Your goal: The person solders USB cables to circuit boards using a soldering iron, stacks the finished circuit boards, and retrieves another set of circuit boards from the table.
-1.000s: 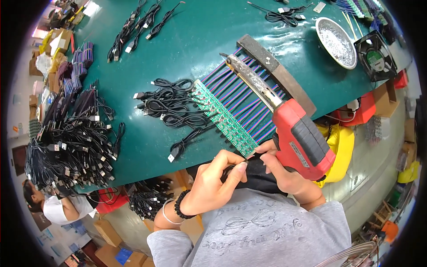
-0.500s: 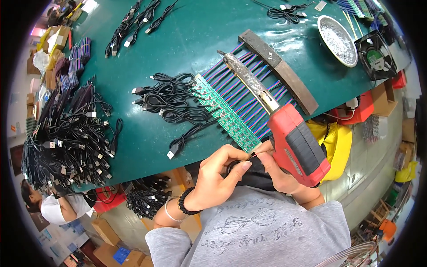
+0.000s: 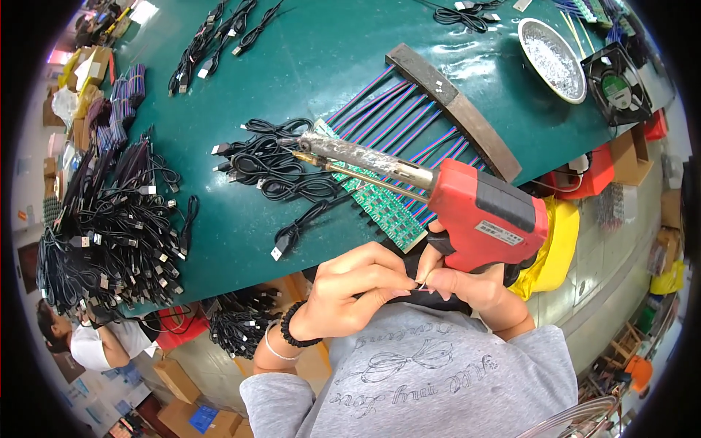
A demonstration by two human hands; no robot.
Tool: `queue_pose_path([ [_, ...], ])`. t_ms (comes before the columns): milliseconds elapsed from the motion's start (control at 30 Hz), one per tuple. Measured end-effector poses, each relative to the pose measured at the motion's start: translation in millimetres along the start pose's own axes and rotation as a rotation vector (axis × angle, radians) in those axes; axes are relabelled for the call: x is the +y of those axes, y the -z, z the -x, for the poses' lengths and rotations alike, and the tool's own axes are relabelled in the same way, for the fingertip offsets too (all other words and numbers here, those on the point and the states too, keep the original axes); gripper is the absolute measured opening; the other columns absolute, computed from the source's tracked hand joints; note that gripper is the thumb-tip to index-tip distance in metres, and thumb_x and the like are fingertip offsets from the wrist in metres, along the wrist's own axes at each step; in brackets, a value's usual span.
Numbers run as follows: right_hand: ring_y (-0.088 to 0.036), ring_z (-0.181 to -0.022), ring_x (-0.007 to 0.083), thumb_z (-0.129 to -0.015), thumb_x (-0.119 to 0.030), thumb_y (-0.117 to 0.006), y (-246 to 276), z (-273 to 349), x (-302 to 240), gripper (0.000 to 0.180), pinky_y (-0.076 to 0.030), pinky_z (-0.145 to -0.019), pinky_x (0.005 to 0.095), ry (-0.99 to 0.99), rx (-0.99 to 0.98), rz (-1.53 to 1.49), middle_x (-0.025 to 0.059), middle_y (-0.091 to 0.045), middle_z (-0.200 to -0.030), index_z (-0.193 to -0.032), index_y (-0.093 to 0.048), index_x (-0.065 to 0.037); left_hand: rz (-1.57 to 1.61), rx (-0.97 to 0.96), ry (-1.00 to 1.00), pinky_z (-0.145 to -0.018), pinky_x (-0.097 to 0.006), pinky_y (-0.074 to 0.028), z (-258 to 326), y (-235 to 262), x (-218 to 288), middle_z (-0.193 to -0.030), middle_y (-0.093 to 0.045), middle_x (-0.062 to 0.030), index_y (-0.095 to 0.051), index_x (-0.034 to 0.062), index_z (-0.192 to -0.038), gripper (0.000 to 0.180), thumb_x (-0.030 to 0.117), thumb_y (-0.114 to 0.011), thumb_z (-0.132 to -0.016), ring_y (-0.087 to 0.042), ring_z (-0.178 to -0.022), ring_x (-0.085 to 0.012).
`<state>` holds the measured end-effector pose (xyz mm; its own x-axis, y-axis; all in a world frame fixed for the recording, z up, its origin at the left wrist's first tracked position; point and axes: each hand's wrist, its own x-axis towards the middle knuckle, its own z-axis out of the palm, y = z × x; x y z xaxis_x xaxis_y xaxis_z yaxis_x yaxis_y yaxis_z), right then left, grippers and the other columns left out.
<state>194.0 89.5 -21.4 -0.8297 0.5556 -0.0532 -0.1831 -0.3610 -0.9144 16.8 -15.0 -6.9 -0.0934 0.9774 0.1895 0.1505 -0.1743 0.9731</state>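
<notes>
At the table (image 3: 234, 244) | left fingers (image 3: 376, 277) pinch wire (image 3: 423, 287) | right fingers (image 3: 460, 285) hold wire, soldering gun (image 3: 478, 215)

The wearer's two hands (image 3: 361, 288), two bracelets (image 3: 291, 325), one soldering gun (image 3: 504, 208), one bowl (image 3: 538, 28) and one fan (image 3: 617, 87) are being counted.

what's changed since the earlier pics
The left hand and right hand moved down, away from the green circuit board's near end, toward the grey shirt. The red soldering gun, in the right hand, swung so its tip points left. Nothing was visibly let go. The board and dark bar stayed roughly put.
</notes>
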Motion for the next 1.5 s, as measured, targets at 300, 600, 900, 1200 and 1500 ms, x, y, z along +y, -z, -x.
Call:
queue_pose_path([
  [300,-0.058,-0.069,0.0082,-0.085,0.002,-0.061,-9,3,-8,0.015,-0.046,-0.059,0.0249,-0.119,0.209,0.152,0.0020,-0.061,-0.077,-0.100,-0.063,-0.002,-0.418,0.191,-0.119,-0.049,-0.027,-0.048,3,-9,8,-0.081,-0.061,-0.0098,-0.064,-0.0015,-0.088,0.023,-0.007,-0.074,-0.068,-0.061,-0.059,-0.0184],
  [600,-0.062,-0.086,0.0273,-0.071,0.001,-0.072,-2,12,12,0.018,-0.049,-0.072,0.0390,0.279,0.227,0.806,0.0088,-0.067,-0.089,-0.088,-0.069,-0.005,-0.629,0.205,-0.173,-0.048,-0.029,-0.048,2,-12,7,-0.080,-0.060,-0.0087,-0.063,-0.0008,-0.088,0.026,-0.005,-0.074,-0.064,-0.059,-0.059,-0.0203],
  [900,-0.064,-0.088,0.0260,-0.080,-0.007,-0.069,-6,7,-10,0.016,-0.048,-0.077,0.0365,-0.035,0.153,0.745,0.0072,-0.068,-0.096,-0.096,-0.069,-0.005,-0.607,0.175,-0.219,-0.049,-0.028,-0.048,-1,-16,0,-0.081,-0.059,-0.0089,-0.063,-0.0008,-0.088,0.027,-0.005,-0.074,-0.063,-0.058,-0.058,-0.0201],
  [1200,-0.064,-0.069,0.0255,-0.074,-0.005,-0.068,2,21,-17,0.015,-0.049,-0.060,0.0309,-0.006,0.275,0.950,0.0113,-0.066,-0.074,-0.089,-0.065,-0.004,-0.852,0.364,-0.065,-0.059,-0.033,-0.051,-18,7,0,-0.091,-0.060,-0.0109,-0.062,0.0006,-0.082,0.016,-0.002,-0.071,-0.071,-0.062,-0.071,-0.0247],
  [1500,-0.048,-0.044,0.0162,-0.085,-0.073,-0.044,46,79,14,0.088,-0.044,-0.052,0.0310,0.221,0.232,0.372,-0.0003,-0.046,-0.050,-0.128,-0.038,0.003,-0.819,0.230,0.052,-0.057,-0.035,-0.050,-39,27,-6,-0.085,-0.057,-0.0088,-0.060,0.0013,-0.079,0.012,-0.001,-0.070,-0.073,-0.061,-0.069,-0.0251],
])
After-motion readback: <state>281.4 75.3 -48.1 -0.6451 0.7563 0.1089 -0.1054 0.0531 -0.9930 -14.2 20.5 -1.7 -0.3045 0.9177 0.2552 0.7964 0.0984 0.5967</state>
